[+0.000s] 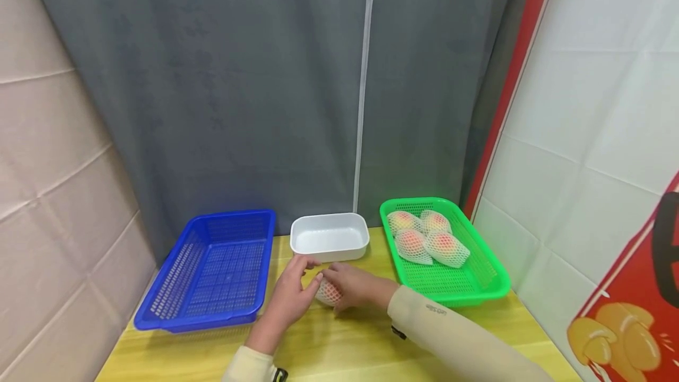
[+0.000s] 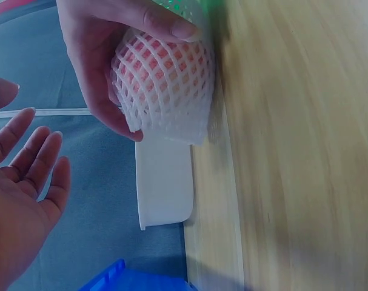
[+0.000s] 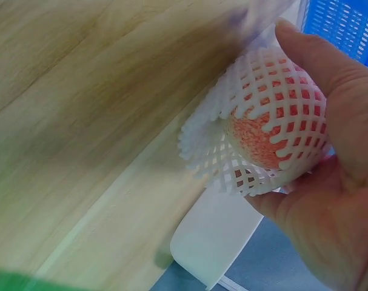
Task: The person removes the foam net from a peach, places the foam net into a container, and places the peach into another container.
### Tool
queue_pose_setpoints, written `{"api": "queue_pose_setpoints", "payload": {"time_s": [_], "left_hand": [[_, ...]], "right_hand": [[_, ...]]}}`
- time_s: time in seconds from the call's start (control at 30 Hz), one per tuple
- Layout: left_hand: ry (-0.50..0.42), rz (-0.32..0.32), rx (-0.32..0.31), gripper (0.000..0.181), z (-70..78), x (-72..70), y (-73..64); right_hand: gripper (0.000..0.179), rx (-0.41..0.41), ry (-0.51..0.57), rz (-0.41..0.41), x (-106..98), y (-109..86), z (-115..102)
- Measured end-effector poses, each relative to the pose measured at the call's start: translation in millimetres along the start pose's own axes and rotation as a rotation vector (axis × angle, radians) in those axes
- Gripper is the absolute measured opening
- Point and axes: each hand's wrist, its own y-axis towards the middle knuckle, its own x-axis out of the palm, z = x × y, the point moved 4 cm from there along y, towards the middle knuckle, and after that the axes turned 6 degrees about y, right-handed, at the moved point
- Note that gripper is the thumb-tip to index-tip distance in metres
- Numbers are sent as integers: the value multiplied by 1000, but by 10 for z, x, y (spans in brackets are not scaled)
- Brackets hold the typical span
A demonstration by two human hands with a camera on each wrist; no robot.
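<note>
We have the netted fruit in the right hand, thumb and fingers curled round it, on the near side of the white tray; we cannot tell whether it touches the worktop. The left hand, fingers loosely spread and holding nothing, is just left of the fruit. The net's loose open end faces away from the right palm; we judge its long axis to run roughly left to right, though fingers hide much.
</note>
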Motion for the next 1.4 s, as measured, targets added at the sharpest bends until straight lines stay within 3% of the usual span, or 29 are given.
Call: {"api": "queue_pose_setpoints", "payload": {"time_s": [0.3,0.6,0.83,1.23,1.4], "left_hand": [[-13,-6,7,25,13,-7,25],[-143,-19,-67,23,-5,35,-10],[-210,7,-110,18,-26,31,11],[-233,13,-170,16,-102,69,-9],[-242,12,-191,15,-122,106,-32]], "right_hand": [[99,45,88,70,-113,-83,15],[91,90,308,206,-347,-381,41],[89,112,394,290,-480,-521,69],[79,218,551,359,-330,-587,101],[80,259,547,379,-264,-603,131]]}}
